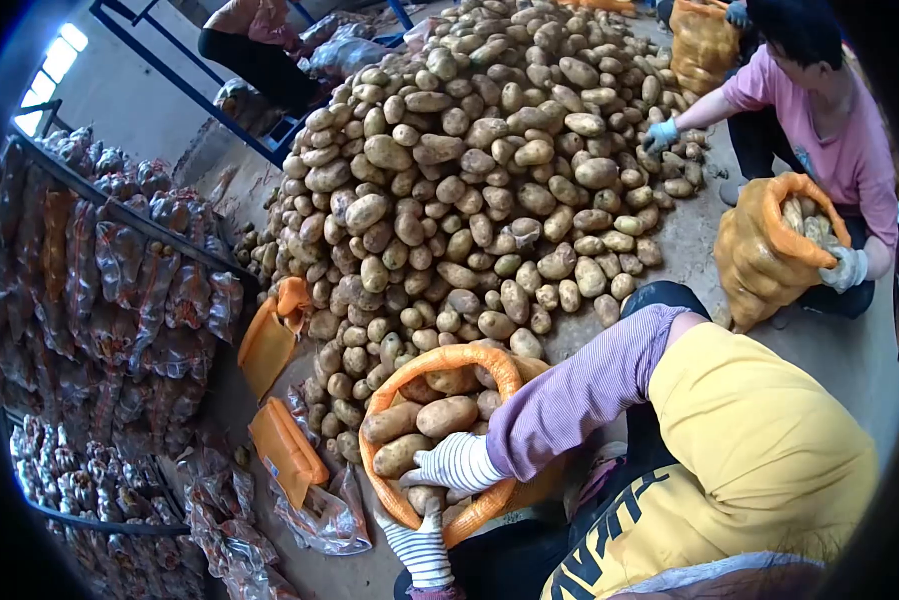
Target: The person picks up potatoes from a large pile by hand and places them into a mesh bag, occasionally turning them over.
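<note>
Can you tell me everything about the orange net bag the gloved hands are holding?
The orange net bag is soft mesh, its top rolled into a thick round rim. It sits open, mouth tilted up, by the near edge of the big potato pile. Brown potatoes fill it nearly to the rim. The right hand, in a striped glove, reaches inside onto the potatoes. The left hand, gloved too, grips the lower rim.

The person's right hand (456, 463), in a striped glove, rests inside the mouth of an orange mesh sack (447, 358) on the potatoes filling it. The left hand (419, 548), gloved alike, grips the sack's near rim. Beyond lies a large potato pile (469, 170). A co-worker (819, 110) in pink holds a second sack (764, 250).
</note>
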Motion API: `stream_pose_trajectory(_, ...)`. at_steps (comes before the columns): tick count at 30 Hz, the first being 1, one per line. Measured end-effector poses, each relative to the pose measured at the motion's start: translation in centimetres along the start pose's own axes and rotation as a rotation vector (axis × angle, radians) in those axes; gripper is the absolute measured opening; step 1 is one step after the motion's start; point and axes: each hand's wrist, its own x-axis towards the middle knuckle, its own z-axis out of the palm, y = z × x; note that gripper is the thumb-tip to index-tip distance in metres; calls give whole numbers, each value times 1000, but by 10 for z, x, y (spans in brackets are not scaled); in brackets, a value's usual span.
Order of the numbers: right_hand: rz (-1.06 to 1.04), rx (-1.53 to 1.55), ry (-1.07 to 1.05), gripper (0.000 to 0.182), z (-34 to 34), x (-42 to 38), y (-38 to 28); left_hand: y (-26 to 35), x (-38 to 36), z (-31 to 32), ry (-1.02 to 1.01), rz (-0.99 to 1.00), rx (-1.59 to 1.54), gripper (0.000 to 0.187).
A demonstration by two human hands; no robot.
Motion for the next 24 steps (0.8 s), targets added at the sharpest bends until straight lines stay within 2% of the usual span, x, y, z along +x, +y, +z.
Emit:
stream_pose_trajectory(1, 11, 147, -74, 66, -18, -3, 1, 9, 0, 5, 0, -30, -44, 93)
stream_pose_trajectory(2, 3, 159, -76, 66, -35, -8, 10, 8, 0, 6, 25, -48, -6, 90)
stream_pose_trajectory(4, -458, 216, 291, 41, -70, -16, 35, -7, 6, -9, 9, -102, 97, 83)
stream_pose_trajectory(6, -249, -110, 94, 36, -149, -36, 74, 2, 9, -8, 63, -180, 21, 73)
stream_pose_trajectory(7, -206, -123, 301, 36, -153, -43, 122, 1, 9, -7, 68, -191, 26, 72)
stream_pose_trajectory(9, -72, -429, 473, 39, -123, -59, 241, 3, 11, -1, 98, -225, 42, 71)
stream_pose_trajectory(10, 155, -407, 242, 40, -106, -71, 275, 9, 11, 3, 103, -234, 97, 70)
stream_pose_trajectory(11, 121, -367, 179, 42, -86, -83, 306, 17, 8, 2, 121, -254, 163, 70)
stream_pose_trajectory(12, 48, -466, 223, 38, -37, -93, 361, 32, 10, 4, 120, -410, 200, 69)
stream_pose_trajectory(13, 28, -531, 132, 37, -9, -96, 390, 38, 9, 6, 150, -387, 290, 69)
stream_pose_trajectory(14, 79, -566, 44, 35, 14, -99, 405, 43, 9, 10, 206, -471, 313, 67)
stream_pose_trajectory(15, 35, -629, 108, 35, 38, -100, 425, 48, 12, 11, 216, -536, 285, 64)
stream_pose_trajectory(16, 0, -659, 121, 36, 44, -92, 430, 52, 15, 13, 202, -508, 273, 61)
stream_pose_trajectory(17, 54, -689, 51, 36, 46, -83, 429, 45, 13, 13, 216, -491, 248, 59)
stream_pose_trajectory(18, 228, -595, -33, 36, 39, -71, 422, 45, 13, 13, 221, -496, 257, 58)
stream_pose_trajectory(20, 309, -559, -198, 36, 21, -58, 412, 46, 17, 16, 233, -538, 141, 57)
stream_pose_trajectory(21, 310, -580, -191, 41, 18, -61, 419, 51, 20, 19, 246, -564, 77, 58)
stream_pose_trajectory(22, 308, -603, -180, 48, 18, -63, 426, 45, 18, 17, 233, -526, 52, 60)
stream_pose_trajectory(23, 507, -436, -231, 74, -44, -59, 352, 43, 15, 16, 233, -485, 124, 60)
stream_pose_trajectory(24, 690, -176, -58, 94, -44, -67, 358, 42, 12, 15, 224, -450, 197, 60)
